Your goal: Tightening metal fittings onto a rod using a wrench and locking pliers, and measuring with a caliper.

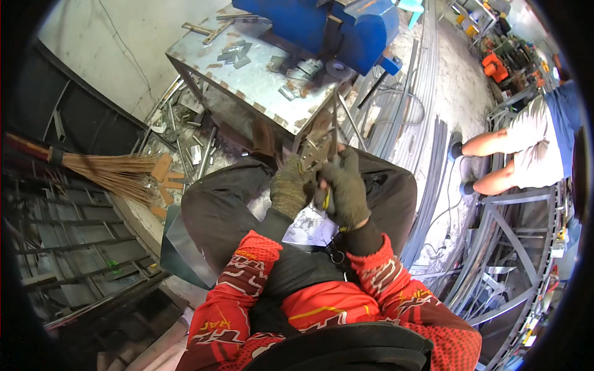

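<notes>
Between my knees, my left hand [289,190], in a grey-green knit glove, is closed on the near end of a dull metal piece [314,150] with small bright spots along it. Its exact kind does not show. Close on its right, my right hand [346,191], gloved alike, has its fingers curled in. A short yellow part [327,198] shows at that hand's inner side; the rest of what it grips is hidden. Both hands are almost touching, just short of the table's near corner.
A metal table [260,74] ahead bears flat steel pieces [235,54] and a blue machine [309,25]. At the left lies a straw broom [111,170]. Long steel bars [427,179] run along the right floor. Another person [532,139] stands at the far right, near a steel rack [513,247].
</notes>
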Available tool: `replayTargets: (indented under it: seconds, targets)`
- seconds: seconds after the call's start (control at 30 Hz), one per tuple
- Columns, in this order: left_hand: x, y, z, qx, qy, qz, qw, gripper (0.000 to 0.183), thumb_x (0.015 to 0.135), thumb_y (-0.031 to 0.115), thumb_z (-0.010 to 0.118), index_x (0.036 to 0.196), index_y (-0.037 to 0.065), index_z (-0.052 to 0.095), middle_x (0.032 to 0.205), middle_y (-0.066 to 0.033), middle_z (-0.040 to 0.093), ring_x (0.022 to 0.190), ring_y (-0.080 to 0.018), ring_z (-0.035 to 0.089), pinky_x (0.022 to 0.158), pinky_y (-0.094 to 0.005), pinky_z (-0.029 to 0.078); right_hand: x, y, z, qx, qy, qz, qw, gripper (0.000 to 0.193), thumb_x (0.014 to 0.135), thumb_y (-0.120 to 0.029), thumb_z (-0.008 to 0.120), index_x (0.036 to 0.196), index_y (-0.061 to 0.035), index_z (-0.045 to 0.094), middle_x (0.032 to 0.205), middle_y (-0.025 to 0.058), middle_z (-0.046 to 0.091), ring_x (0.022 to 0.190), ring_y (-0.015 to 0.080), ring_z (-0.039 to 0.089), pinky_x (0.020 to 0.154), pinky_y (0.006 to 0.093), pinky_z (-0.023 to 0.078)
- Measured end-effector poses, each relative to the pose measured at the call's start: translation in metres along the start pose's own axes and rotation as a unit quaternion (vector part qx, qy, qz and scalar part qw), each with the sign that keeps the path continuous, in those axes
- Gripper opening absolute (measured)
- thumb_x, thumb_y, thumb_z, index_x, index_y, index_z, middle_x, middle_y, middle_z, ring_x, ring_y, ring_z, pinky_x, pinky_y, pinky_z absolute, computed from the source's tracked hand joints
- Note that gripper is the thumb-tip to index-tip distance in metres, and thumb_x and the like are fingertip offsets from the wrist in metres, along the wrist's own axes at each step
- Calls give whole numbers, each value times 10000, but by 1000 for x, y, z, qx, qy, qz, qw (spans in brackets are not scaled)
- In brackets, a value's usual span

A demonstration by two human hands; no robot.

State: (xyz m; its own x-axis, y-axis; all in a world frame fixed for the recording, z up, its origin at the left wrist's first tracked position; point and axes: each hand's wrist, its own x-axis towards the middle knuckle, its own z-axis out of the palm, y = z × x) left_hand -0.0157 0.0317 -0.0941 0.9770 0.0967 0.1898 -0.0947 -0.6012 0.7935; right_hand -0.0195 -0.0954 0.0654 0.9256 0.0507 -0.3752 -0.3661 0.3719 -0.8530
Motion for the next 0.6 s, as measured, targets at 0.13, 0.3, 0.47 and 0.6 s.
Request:
replayTargets:
  seconds: [0.13, 0.3, 0.47, 0.6]
  targets:
    - [5, 10, -2, 0, -26, -91, 996, 380, 874, 375, 751, 1153, 138, 648, 1015, -228, 631, 945, -458, 669, 736, -541, 536, 10, 10, -9, -90, -59, -111, 988, 635, 896, 8, 566, 1496, -71, 373, 733, 63, 537, 509, 149, 502, 406, 271, 418]
    - [6, 0, 7, 2, -18, -2, 1000, 431, 876, 380, 748, 1141, 81, 588, 879, -249, 681, 872, -503, 667, 720, -585, 517, -4, 3, -7, 57, -18, 31, 998, 606, 906, -5, 571, 1484, -84, 408, 700, 58, 546, 484, 144, 500, 391, 284, 423]
    - [-1, -8, 16, -84, 7, 8, 996, 371, 881, 327, 730, 1138, 98, 591, 925, -245, 682, 901, -496, 670, 725, -572, 525, -4, -7, -6, 42, -19, 37, 998, 589, 928, -35, 550, 1488, -90, 375, 695, 66, 528, 424, 165, 477, 349, 289, 402]
    - [7, 1, 4, -143, -40, -75, 986, 438, 832, 294, 756, 1184, 96, 585, 1053, -225, 680, 969, -463, 673, 776, -544, 538, -23, -7, -7, 108, -59, 81, 989, 544, 928, -40, 541, 1455, -80, 411, 696, 72, 532, 427, 168, 478, 350, 302, 408]
